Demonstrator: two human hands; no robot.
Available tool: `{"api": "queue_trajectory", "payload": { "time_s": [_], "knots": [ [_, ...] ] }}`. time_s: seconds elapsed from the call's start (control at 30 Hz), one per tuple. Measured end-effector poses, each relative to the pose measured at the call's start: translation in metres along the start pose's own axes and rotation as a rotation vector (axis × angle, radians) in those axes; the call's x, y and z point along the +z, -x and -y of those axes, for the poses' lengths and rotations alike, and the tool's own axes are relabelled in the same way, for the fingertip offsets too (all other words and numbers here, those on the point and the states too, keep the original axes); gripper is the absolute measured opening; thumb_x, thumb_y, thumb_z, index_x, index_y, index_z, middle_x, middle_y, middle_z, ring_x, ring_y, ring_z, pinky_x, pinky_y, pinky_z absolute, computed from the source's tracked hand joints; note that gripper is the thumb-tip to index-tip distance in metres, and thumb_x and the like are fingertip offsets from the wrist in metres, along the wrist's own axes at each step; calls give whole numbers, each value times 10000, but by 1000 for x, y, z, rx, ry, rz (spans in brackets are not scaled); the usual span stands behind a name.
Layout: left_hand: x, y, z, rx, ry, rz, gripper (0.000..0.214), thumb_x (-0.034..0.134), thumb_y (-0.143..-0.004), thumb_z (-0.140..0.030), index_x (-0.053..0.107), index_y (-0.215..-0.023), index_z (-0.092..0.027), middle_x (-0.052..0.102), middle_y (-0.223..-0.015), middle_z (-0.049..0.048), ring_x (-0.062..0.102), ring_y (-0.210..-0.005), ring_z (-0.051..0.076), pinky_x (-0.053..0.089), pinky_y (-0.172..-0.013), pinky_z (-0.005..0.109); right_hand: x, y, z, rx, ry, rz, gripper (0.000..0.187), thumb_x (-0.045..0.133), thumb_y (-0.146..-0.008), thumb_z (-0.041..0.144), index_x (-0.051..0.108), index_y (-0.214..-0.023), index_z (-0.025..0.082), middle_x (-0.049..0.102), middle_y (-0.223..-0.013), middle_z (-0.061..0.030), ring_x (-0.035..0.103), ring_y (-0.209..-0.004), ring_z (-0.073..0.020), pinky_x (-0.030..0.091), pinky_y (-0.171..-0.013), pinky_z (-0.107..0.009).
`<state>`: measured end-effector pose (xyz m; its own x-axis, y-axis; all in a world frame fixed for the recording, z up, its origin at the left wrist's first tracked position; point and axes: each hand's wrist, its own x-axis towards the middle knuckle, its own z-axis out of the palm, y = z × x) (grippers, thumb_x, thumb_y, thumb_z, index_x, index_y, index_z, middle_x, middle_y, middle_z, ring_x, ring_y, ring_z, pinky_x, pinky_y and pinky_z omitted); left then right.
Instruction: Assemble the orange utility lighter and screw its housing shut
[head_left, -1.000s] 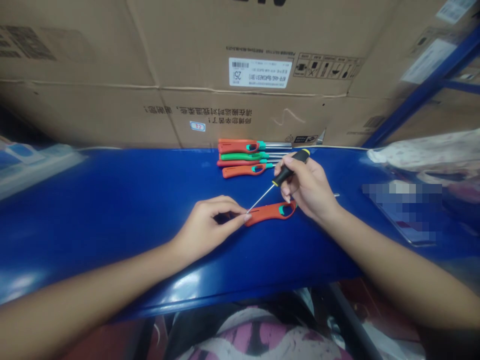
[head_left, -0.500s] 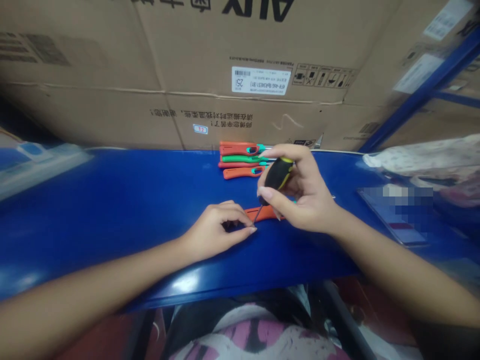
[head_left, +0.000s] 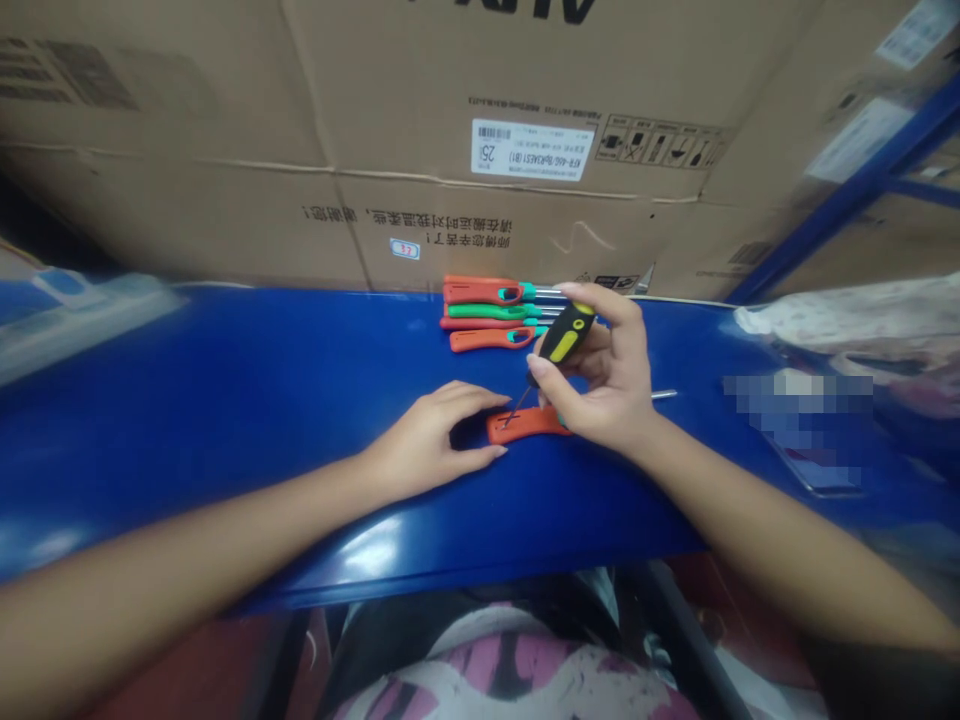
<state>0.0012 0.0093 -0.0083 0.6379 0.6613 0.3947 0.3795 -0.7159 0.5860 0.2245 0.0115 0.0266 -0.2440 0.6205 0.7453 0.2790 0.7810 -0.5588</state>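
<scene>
An orange stick lighter [head_left: 529, 425] lies flat on the blue table, its metal tube pointing right and partly hidden by my right hand. In my right hand [head_left: 604, 370] is a black and yellow screwdriver [head_left: 564, 338], tilted, with its thin tip on the left end of the lighter's handle. My left hand [head_left: 427, 440] rests on the table at that end. Its thumb and fingers are apart on either side of the handle, holding nothing. Behind the screwdriver several more lighters [head_left: 484, 312], orange, red and green, lie side by side.
A large cardboard box [head_left: 247, 220] stands along the back of the blue table [head_left: 225, 400]. To the right lie a phone-like flat device [head_left: 806, 460] and a patterned cloth [head_left: 825, 315]. A clear plastic item [head_left: 82, 310] is at the far left.
My left thumb and fingers have spread from a pinch near the screwdriver's tip. The screwdriver has turned in my right hand, and its tip now shows on the handle's end.
</scene>
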Motion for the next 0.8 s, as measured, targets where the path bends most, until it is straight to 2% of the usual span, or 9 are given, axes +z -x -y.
{"api": "queue_trajectory", "payload": {
  "time_s": [0.2,0.8],
  "knots": [
    [0,0,0,39,3,54,402,704,-904,-288,637,-1283,-169,711,-1229,90,651,-1150,227,524,-1023,386,1,0,3,-44,2,-2,584,648,-933,258,371,-1442,323,541,-1398,-94,640,-670,-85,602,-511,-229],
    [0,-1,0,52,23,52,345,669,-930,-283,662,-1256,-170,720,-1227,107,657,-1152,243,539,-1015,426,3,4,4,-26,-29,24,597,660,-922,291,370,-1444,304,592,-1304,-98,673,-732,-123,629,-551,-264]
  ]
}}
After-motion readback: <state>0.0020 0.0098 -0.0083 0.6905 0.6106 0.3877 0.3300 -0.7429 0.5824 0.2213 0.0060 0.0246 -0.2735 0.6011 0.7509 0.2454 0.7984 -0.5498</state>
